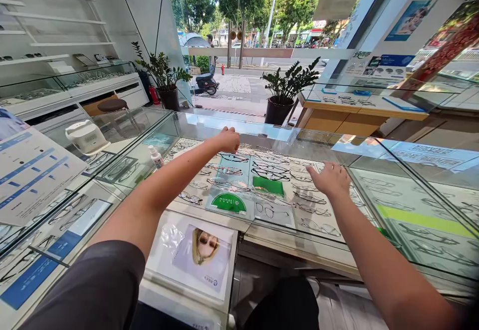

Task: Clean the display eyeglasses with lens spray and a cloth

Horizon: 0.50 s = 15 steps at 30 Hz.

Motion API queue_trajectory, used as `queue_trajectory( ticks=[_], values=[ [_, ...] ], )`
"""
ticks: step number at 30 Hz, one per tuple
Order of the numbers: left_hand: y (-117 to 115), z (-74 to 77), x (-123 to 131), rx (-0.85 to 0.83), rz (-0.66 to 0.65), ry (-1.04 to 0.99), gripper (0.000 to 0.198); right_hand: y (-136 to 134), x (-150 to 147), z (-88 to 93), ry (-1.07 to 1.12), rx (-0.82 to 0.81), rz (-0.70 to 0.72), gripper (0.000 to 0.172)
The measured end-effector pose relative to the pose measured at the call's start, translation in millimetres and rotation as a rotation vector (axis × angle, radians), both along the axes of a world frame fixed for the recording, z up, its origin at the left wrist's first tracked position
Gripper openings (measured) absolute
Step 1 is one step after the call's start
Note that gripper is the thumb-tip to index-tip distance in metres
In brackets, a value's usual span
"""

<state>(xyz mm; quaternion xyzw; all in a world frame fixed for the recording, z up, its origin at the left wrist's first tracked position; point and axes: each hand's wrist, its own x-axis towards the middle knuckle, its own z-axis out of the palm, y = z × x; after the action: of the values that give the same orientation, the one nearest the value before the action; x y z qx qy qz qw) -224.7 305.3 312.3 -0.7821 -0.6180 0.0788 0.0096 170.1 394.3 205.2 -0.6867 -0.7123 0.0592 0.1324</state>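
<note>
Reaching across the glass-topped bench (262,135) with left hand (229,140) loosely curled; cannot tell if gripping anything. With right hand (332,177) palm down, thumb spread from bent fingers, apparently released. Looking down on eyeglass frames (275,174) in rows beneath the glass, between and around both hands. Could smudge or strain the pane by leaning too hard on outstretched arms. Could also tip the spray bottle (155,156), just beside left forearm, through a careless sweep.

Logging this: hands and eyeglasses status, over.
Left hand over display counter, curled. Right hand likewise, loosely open. Eyeglasses beneath; glass top between.
</note>
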Motion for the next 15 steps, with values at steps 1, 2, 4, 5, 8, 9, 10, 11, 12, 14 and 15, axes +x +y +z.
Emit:
queue_trajectory(
  ticks=[1,2,4,5,8,9,10,11,12,14,15],
  values=[
    [-2.0,0.5,0.0,0.0,0.001,0.0,0.02,0.5,0.1,-0.3,-0.001,0.003,0.003,0.095],
    [-3.5,0.9,0.0,-0.002,0.003,0.0,0.02,0.7,0.2,-0.4,-0.003,0.005,0.006,0.094],
    [-5.1,1.0,0.1,-0.009,0.011,-0.008,0.02,0.4,-0.1,0.1,-0.01,0.01,0.007,0.093],
    [-5.3,0.8,0.5,-0.012,0.017,-0.016,0.021,-0.1,-0.3,0.7,-0.014,0.013,0.006,0.093],
    [-4.4,-0.5,4.0,-0.014,0.034,-0.031,0.021,-2.4,-1.5,2.9,-0.021,0.011,-0.001,0.092],
    [-4.2,-0.4,5.9,-0.011,0.041,-0.03,0.021,-3.3,-1.9,3.7,-0.022,0.01,-0.002,0.092],
    [-4.4,0.3,7.7,-0.008,0.048,-0.027,0.02,-4.1,-2.3,4.6,-0.022,0.011,0.0,0.092],
    [-5.3,1.9,9.1,-0.008,0.052,-0.023,0.021,-5.0,-2.8,5.6,-0.023,0.011,0.002,0.092],
    [-6.9,4.4,9.8,-0.003,0.055,-0.021,0.022,-5.8,-3.1,6.5,-0.023,0.008,0.004,0.092],
    [-13.3,11.9,7.4,0.033,0.094,-0.027,0.027,-7.2,-3.8,8.5,-0.023,-0.011,0.0,0.092],
    [-18.2,16.2,3.7,0.063,0.147,-0.038,0.03,-7.9,-4.0,9.4,-0.023,-0.024,-0.003,0.092]
  ],
)
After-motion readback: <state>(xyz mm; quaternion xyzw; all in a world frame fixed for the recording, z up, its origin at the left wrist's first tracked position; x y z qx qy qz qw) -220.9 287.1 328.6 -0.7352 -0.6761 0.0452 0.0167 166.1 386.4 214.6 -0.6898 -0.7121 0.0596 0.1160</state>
